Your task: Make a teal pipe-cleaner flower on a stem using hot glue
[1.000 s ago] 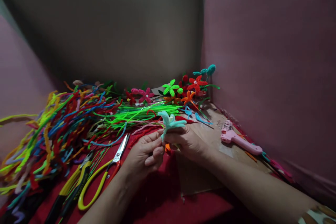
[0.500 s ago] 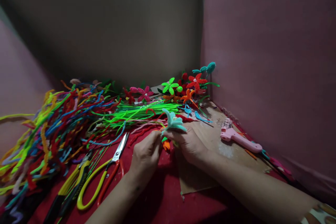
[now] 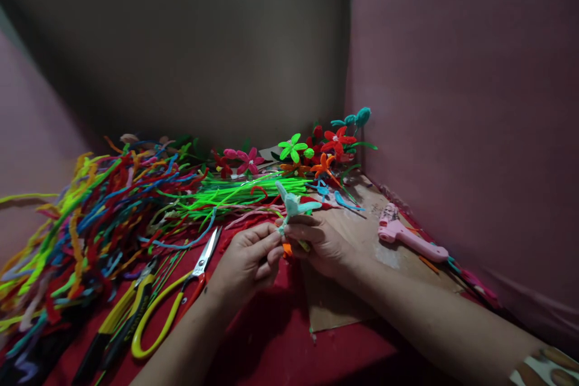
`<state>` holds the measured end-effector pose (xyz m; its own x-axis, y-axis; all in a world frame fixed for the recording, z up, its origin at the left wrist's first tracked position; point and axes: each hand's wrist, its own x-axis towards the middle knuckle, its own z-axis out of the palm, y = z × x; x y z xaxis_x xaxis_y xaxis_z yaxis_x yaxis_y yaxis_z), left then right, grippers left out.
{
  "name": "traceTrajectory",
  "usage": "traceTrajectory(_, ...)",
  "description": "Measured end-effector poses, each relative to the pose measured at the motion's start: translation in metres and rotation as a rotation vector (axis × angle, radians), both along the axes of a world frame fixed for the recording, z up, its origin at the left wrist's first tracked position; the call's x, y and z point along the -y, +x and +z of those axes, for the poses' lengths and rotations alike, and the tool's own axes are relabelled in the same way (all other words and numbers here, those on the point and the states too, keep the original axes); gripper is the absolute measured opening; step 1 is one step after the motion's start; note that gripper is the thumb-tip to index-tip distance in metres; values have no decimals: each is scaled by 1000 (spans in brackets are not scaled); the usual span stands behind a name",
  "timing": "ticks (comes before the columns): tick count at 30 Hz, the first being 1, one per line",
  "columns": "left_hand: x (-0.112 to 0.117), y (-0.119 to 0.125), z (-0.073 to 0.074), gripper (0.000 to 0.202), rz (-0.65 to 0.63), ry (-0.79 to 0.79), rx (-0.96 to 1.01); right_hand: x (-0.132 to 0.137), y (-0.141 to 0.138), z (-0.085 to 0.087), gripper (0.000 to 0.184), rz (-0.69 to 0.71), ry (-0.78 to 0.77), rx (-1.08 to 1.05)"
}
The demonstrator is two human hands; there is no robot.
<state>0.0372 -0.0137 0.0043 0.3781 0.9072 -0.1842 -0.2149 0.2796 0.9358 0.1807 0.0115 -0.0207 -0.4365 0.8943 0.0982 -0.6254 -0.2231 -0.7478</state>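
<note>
Between my two hands stands a pale aqua pipe-cleaner flower (image 3: 294,207), its petals pointing up and to the right. My left hand (image 3: 254,253) pinches the base of the flower with thumb and fingertips. From the other side, my right hand (image 3: 323,246) grips the same base, its fingers closed around the stem. A small orange piece (image 3: 287,249) shows just below, between the hands. The lower stem is mostly hidden by my fingers.
Scissors (image 3: 192,283) and pliers (image 3: 129,313) lie at the left, beside a heap of coloured pipe cleaners (image 3: 99,217). Green stems (image 3: 244,193) and finished flowers (image 3: 294,148) are behind. A pink glue gun (image 3: 409,235) rests on cardboard (image 3: 362,235) at the right.
The flower has turned, so its petals show from the side and underneath. My left hand has rolled, bringing more of its fingers into view; both hands stay at the flower's base.
</note>
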Motion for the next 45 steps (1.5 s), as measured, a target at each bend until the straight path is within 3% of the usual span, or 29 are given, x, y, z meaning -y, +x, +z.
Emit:
traceTrajectory(3, -1, -1, -1, 20, -58, -24, 7, 0, -1, -1, 18, -6, 31, -9)
traceTrajectory(6, 0, 2, -2, 23, -21, 103, -169, 1, -3, 2, 18, -51, 27, -10)
traceTrajectory(11, 1, 7, -14, 21, 347, 774, -838, 1, -7, 2, 15, -180, -90, -48)
traceTrajectory(14, -2, 4, -23, 15, 387, 1091, -1050, 2, -9, -1, 17, -224, -144, -25)
traceTrajectory(16, -4, 2, -26, 15, 368, 1170, -1077, 3, -9, -3, 16, -228, -123, -5)
traceTrajectory(21, -3, 0, -23, 15, 349, 1078, -949, 6, -6, -3, 13, -187, 31, 38)
traceTrajectory(27, 3, 7, -7, 12, 329, 618, -583, 7, -4, 5, 17, -166, 165, 81)
traceTrajectory(32, 3, 6, 1, 17, 191, 235, -245, 1, 0, 1, 14, -65, 95, 47)
traceTrajectory(37, -1, -2, -1, 15, -17, 40, -4, -3, 1, -5, 15, 94, -14, 14)
traceTrajectory(39, -1, -3, -1, 15, -62, 26, -4, -1, 0, -4, 16, 113, -43, -10)
traceTrajectory(41, -2, -2, -2, 18, -36, 101, -134, 1, -1, 0, 16, 59, -39, -37)
traceTrajectory(45, -2, 4, -10, 17, 204, 588, -638, 2, -3, 1, 19, -99, -107, -64)
